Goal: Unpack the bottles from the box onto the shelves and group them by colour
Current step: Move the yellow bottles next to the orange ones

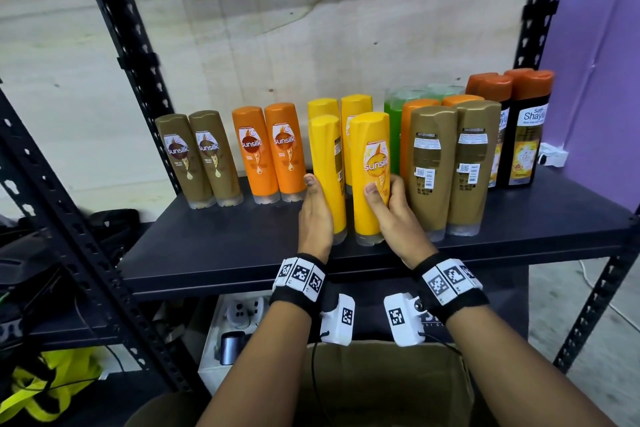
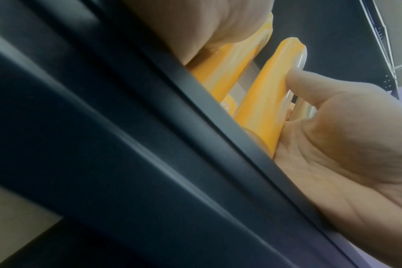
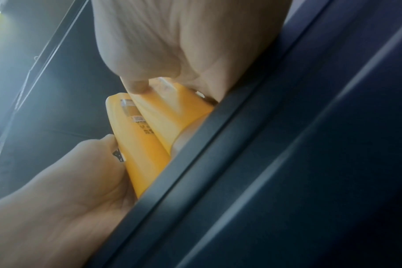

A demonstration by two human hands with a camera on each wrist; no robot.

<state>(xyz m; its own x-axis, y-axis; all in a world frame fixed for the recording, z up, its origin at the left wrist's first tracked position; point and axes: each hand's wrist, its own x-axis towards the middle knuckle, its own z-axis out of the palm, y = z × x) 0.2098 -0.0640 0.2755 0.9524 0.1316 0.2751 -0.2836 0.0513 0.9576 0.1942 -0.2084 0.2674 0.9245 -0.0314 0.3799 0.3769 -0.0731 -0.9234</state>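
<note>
Plainly, "sunsilk" is printed on the front label of the yellow bottle held by the right hand, and the same word is read on the two brown bottles and the two orange bottles standing further left on the dark shelf. "Shayla" can be made out on the black bottles with rust-coloured caps at the far right; the smaller print there is too fine to read. Two brown bottles at the right front are turned back-outward, so only small print and barcodes are shown.

The labelled yellow bottle is gripped low on its body — thumb across the front, fingers curled round its right side — and stands cap-down on the shelf near the front edge. A second yellow bottle, its back label turned rightward, is held by the left hand, the thumb laid on its left side and the fingers wrapped behind; it stands just beside the first. Two more yellow bottles stand directly behind this pair.

A green bottle is partly hidden behind the right-hand group. An open cardboard box is seen below the wrists.
</note>
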